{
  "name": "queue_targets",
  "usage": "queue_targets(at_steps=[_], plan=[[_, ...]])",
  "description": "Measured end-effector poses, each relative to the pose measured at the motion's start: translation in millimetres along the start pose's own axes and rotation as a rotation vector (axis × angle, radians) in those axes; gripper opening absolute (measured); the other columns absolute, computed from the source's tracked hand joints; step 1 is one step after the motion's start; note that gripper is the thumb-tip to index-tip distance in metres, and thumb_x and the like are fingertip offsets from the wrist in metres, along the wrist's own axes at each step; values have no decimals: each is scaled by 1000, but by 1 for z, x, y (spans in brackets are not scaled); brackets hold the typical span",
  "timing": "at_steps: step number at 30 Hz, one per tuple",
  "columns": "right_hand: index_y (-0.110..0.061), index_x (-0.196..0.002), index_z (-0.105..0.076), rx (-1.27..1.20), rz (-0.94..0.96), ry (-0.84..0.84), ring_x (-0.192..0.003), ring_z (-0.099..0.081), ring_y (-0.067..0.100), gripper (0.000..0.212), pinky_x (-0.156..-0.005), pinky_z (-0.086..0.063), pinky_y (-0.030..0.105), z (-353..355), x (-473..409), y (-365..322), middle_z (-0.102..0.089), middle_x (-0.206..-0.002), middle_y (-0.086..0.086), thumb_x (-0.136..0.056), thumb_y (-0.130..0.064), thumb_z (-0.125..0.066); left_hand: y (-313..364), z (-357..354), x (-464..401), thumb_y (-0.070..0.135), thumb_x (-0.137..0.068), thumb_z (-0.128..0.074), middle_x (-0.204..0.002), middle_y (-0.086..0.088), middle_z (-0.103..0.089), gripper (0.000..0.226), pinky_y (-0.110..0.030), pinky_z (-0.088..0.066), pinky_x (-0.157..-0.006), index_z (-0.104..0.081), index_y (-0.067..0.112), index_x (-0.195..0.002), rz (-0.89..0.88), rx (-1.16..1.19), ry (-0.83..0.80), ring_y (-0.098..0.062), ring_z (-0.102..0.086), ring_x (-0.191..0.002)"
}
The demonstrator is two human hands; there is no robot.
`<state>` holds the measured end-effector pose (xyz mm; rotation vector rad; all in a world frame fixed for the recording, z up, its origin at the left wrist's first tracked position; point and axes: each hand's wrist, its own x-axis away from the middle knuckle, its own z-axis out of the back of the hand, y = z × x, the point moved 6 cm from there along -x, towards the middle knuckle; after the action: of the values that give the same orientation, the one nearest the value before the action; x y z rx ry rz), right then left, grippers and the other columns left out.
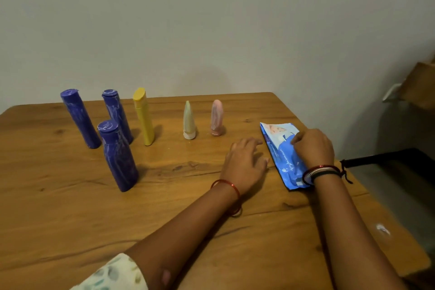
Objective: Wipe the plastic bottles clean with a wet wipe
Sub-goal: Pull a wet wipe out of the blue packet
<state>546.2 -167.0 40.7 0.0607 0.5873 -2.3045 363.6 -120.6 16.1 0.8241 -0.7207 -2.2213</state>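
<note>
The fingers of the right hand (313, 146) are curled and pinch the top face of the blue wet wipe pack (283, 153), which lies flat on the wooden table (70, 219); what is inside the pack cannot be seen. Just to the left of the pack, the left hand (244, 160) rests on the table with its fingers loosely spread, and it holds nothing. Beyond the left fingers stand a pink tube (216, 117) and a pale green tube (189, 121), each on its cap. Further left stand a yellow bottle (143, 116) and three blue bottles (118, 155), all closed and streaked with white marks.
</note>
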Motion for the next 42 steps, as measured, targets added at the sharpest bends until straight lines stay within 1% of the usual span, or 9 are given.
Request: queue_targets(at_steps=[6,12,16,20,25,33,37,40,42], plan=[[-13,-86,-75,-97,139,-179,-87,-63,22,9,-70,-43,25,-25,9,-18,-71,-95,6,-80,-15,-70,-19,-7,-8,38,-89,-60,-139,0,-47,50,-32,-33,-105,-50,20,-135,46,-8,-15,-21,-41,-126],[-13,-82,-75,-26,222,-130,-74,-60,20,7,-63,-44,27,-29,12,-28,-70,-86,7,-82,-17,-69,-30,-29,-8,64,-85,-51,-162,2,-9,83,-40,-8,-117,-11,34,-152,78,-249,-261,-19,-4,-148],[-14,-74,-67,16,204,-124,-77,-58,22,15,-61,-37,27,-33,12,-26,-65,-90,8,-87,-19,-62,-33,-33,-7,68,-86,-46,-162,1,-3,84,-40,-5,-118,-9,33,-153,80,-315,-301,-19,-1,-148],[-6,-88,-63,25,274,-183,-95,-54,27,18,-75,-39,30,-39,14,-28,-56,-106,12,-94,-14,-48,-34,-33,-8,66,-85,-47,-162,0,-2,85,-39,-4,-118,-7,33,-153,75,-332,-305,-20,0,-148],[-8,-88,-56,-378,150,-150,-108,-44,22,16,-92,-36,34,-29,10,-19,-48,-105,6,-96,-11,-43,-35,-35,-10,65,-83,-48,-162,-2,-3,86,-40,-5,-118,-10,31,-153,82,-354,-306,-21,-1,-148],[-11,-84,-50,-625,192,-171,-65,-42,7,18,-52,-34,13,-25,14,-25,-50,-77,-1,-99,-16,-42,-33,-32,-9,62,-83,-49,-162,-4,2,87,-38,-5,-119,-11,27,-153,105,-343,-300,-21,3,-148],[-12,-84,-52,-469,211,-193,-60,-42,9,16,-50,-31,21,-28,14,-26,-50,-69,-3,-97,-13,-44,-34,-33,-9,62,-83,-48,-162,-2,4,88,-38,-2,-118,-7,28,-153,106,-342,-318,-20,6,-148],[-11,-85,-59,-202,256,-226,-70,-52,17,15,-54,-35,24,-33,16,-27,-59,-78,3,-91,-5,-46,-34,-34,-8,61,-82,-48,-162,-3,4,88,-38,-2,-118,-4,32,-153,96,-335,-328,-20,7,-148],[-11,-89,-62,-196,266,-223,-76,-55,18,17,-60,-42,28,-32,18,-26,-63,-85,3,-89,-3,-47,-34,-34,-7,60,-82,-48,-162,-3,4,88,-37,-1,-117,-3,33,-153,95,-333,-330,-20,7,-148]])
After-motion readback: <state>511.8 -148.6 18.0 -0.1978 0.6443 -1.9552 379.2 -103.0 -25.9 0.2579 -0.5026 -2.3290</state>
